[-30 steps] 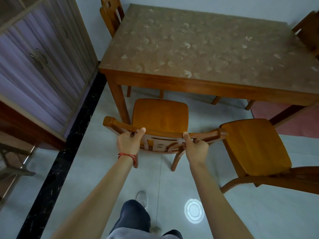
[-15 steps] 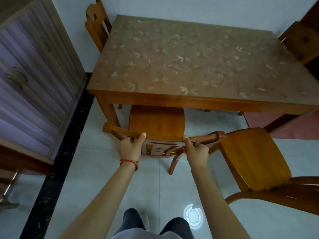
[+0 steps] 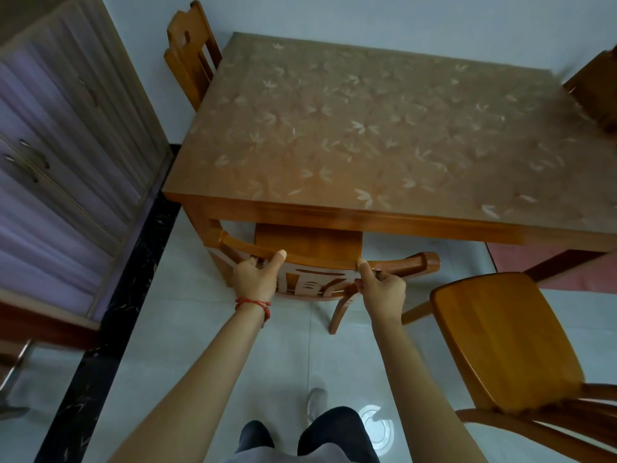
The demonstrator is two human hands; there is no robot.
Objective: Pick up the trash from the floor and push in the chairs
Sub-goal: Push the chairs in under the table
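Hands grip the top rail of a wooden chair [image 3: 309, 243], left hand [image 3: 255, 282] and right hand [image 3: 382, 292] curled round it, seat partly under the dining table [image 3: 367, 222]. Rigid and probably weighty, it suits this two-handed rail hold.

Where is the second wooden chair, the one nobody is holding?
In the head view it stands lower right, the wooden chair pulled out from the wooden table, right of the right hand.

I see a home dining room: a wooden table [image 3: 384, 138] with a leaf-patterned cover, matching wooden chairs [image 3: 500, 335] around it, a cabinet [image 3: 60, 155] alongside, pale floor tiles [image 3: 187, 329].
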